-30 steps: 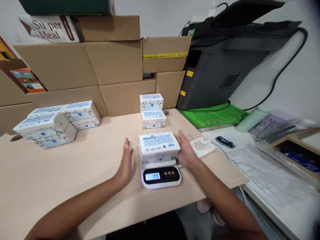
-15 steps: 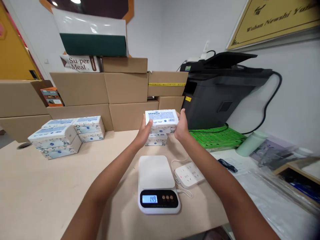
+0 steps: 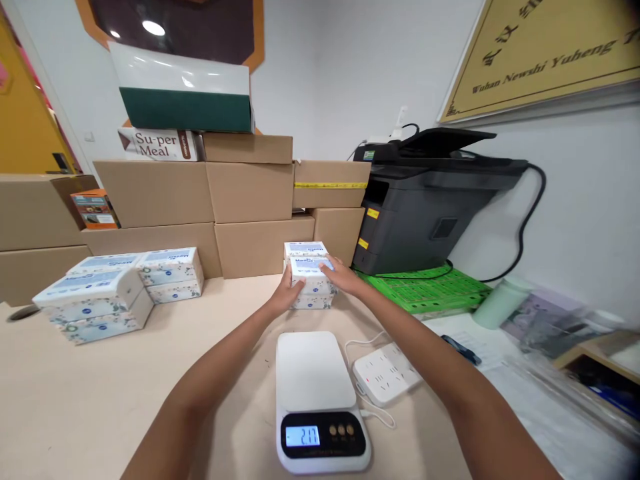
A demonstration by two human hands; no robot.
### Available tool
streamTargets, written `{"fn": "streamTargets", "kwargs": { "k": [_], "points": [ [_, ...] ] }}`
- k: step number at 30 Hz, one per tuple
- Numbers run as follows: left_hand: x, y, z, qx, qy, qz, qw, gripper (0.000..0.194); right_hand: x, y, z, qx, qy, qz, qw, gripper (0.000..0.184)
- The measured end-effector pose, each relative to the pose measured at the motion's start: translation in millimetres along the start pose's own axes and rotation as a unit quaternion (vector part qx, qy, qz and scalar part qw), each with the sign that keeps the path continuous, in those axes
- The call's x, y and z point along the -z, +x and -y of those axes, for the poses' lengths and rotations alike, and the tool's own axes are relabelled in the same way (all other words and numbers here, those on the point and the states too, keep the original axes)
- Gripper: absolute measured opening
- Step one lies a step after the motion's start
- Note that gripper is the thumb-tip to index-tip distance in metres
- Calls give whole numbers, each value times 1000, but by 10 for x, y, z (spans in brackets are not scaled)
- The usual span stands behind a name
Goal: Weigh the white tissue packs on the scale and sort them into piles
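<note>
Two hands on one tissue pack (image 3: 313, 269): left hand (image 3: 286, 293) half-curled at its left side, right hand (image 3: 344, 275) half-open at its right, thumb on top. Pack sits atop another pack (image 3: 313, 302), in front of a rear pack (image 3: 304, 248). White scale (image 3: 316, 373), reading 2.17, nearer than both hands; power strip (image 3: 386, 375) beside it, below right forearm.

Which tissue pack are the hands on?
The front upper pack, beyond the scale: left hand and right hand grip its sides; no other is held.
</note>
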State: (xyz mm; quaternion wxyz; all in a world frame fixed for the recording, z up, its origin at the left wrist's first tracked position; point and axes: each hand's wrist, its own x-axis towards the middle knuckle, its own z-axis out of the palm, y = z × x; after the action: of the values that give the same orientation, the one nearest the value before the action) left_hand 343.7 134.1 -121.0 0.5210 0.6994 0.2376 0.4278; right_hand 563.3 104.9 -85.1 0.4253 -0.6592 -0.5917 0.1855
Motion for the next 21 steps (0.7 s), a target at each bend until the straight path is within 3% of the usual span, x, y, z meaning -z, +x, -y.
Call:
{"fn": "streamTargets", "kwargs": {
  "k": [7,11,14,17,21],
  "points": [
    [94,12,-14,-2,43,6,999,105,-39,139,-13,16,-101,5,995,87],
    [154,3,13,28,84,-35,995,110,-48,116,53,40,-148,-15,988,81],
    [311,-168,-12,49,131,-67,988,119,-44,2,140,56,-166,-41,984,83],
    [687,-529,-216,30,191,-78,978,119,-70,-146,212,111,-193,-72,972,84],
    [1574,-1197,-801,-69,320,-76,942,107,-253,-319,285,295,-266,-104,912,71]
  ]
}}
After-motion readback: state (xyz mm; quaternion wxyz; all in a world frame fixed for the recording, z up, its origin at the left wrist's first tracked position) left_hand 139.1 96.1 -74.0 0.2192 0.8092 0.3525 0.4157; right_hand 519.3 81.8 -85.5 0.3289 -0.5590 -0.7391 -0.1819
